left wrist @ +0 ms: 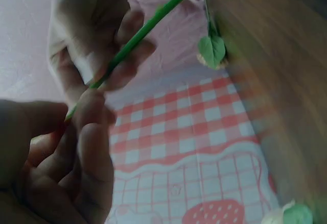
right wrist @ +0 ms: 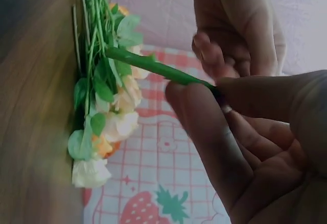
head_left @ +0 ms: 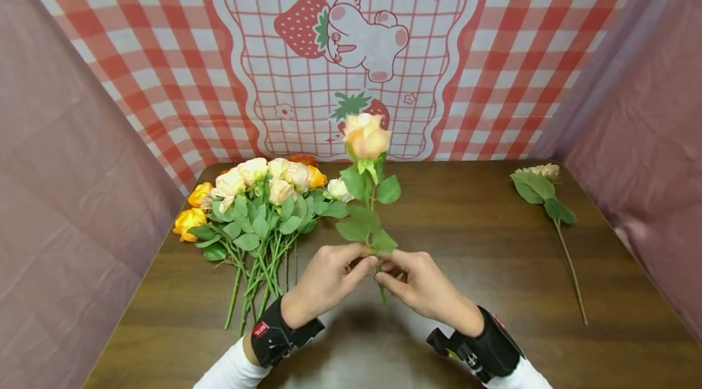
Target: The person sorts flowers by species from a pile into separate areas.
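Note:
A peach rose [head_left: 367, 139] with green leaves stands upright in the head view, raised in front of the backdrop. My left hand [head_left: 331, 276] pinches its stem just under the lowest leaves. Close beside it, my right hand [head_left: 425, 285] pinches the same stem between thumb and fingers. The cut end of the green stem [left wrist: 153, 22] sticks out past the fingers in the left wrist view. In the right wrist view, the stem [right wrist: 153, 67] shows small nubs along its side, and the blossom is out of frame.
A pile of cream, peach and orange roses [head_left: 263, 212] lies on the left of the brown table [head_left: 471, 242], stems toward me. One pale flower [head_left: 540, 185] with a long stem lies at the right. A checked strawberry cloth [head_left: 351, 29] hangs behind.

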### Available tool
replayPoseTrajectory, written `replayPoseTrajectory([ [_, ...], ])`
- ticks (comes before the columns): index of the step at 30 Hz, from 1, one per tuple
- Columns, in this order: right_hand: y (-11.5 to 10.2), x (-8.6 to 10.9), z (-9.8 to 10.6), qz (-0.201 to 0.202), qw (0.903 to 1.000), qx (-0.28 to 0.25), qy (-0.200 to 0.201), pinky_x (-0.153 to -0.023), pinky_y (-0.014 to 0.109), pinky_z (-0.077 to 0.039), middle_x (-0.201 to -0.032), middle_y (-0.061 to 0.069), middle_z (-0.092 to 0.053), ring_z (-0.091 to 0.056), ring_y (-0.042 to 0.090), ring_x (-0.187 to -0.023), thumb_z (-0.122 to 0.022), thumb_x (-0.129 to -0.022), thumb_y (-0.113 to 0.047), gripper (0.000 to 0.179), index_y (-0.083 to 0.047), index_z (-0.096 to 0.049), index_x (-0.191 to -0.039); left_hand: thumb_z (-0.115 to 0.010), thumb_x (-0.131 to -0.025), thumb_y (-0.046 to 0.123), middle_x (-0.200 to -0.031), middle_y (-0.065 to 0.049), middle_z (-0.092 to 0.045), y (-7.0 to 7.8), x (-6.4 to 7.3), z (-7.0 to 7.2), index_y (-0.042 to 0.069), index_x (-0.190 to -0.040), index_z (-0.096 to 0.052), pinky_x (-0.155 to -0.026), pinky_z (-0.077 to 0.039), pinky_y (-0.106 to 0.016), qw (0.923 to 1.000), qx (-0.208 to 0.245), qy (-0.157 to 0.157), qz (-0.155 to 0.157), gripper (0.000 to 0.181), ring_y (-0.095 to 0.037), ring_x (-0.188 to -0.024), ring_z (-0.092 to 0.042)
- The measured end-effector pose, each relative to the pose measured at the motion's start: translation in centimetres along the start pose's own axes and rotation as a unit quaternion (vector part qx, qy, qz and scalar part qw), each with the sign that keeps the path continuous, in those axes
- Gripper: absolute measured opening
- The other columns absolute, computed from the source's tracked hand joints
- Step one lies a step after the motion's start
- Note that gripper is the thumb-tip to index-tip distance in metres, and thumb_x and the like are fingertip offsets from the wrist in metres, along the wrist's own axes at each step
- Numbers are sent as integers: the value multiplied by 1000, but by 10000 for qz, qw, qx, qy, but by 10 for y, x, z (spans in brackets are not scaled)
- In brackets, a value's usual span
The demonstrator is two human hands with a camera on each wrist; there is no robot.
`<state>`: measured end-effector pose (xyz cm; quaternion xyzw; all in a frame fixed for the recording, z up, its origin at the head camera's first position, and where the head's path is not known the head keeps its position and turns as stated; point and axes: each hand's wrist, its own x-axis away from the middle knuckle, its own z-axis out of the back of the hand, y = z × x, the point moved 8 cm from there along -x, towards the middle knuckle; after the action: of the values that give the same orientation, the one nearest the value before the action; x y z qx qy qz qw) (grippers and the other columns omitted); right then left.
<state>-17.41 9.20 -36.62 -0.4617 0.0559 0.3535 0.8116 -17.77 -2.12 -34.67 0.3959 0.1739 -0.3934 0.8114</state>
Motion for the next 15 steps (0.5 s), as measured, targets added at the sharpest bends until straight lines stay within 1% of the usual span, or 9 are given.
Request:
replayPoseTrajectory([
  [2,11,1,-2,-185,9997,79,-139,-51,24,-53,-76,6,-69,-60,6,-65,-65,-82,-1,20,-5,-63,-102,-56,-91,18,-73,5,-65,-4,0,3,15,-88,-65,-50,-44,-16,9994,-284,-139,117,10,3,-58,-48],
  [4,24,1,-2,-468,9984,176,-246,-51,24,-53,-76,6,-69,-60,5,-64,-64,-82,-1,17,-6,-63,-99,-56,-91,19,-73,6,-66,-9,2,8,16,-87,-66,-49,-43,-18,9979,-548,-228,264,11,2,-57,-47],
  [6,37,2,1,-797,9960,295,-264,-48,24,-53,-74,7,-68,-59,5,-59,-65,-81,-1,13,-6,-63,-93,-56,-91,20,-72,7,-65,-14,3,17,16,-86,-66,-47,-42,-20,9957,-801,-204,421,11,1,-54,-45],
  [8,52,4,7,-1166,9919,451,-232,-45,25,-51,-72,7,-68,-57,5,-53,-65,-80,-1,10,-6,-61,-88,-57,-90,20,-69,7,-63,-20,3,28,17,-86,-66,-46,-41,-21,9931,-1020,-98,576,11,0,-52,-44],
  [12,82,12,28,-1860,9796,753,-147,-42,27,-48,-67,8,-65,-56,10,-45,-65,-79,-1,7,-4,-60,-83,-57,-90,20,-64,7,-58,-31,4,49,16,-86,-66,-45,-40,-24,9880,-1293,154,832,11,-3,-50,-43],
  [15,105,22,47,-2397,9662,934,-162,-42,28,-46,-62,7,-62,-57,15,-45,-64,-78,-1,6,-3,-58,-79,-56,-90,21,-63,6,-57,-37,3,58,15,-86,-67,-45,-41,-26,9849,-1385,227,1015,13,-4,-50,-44],
])
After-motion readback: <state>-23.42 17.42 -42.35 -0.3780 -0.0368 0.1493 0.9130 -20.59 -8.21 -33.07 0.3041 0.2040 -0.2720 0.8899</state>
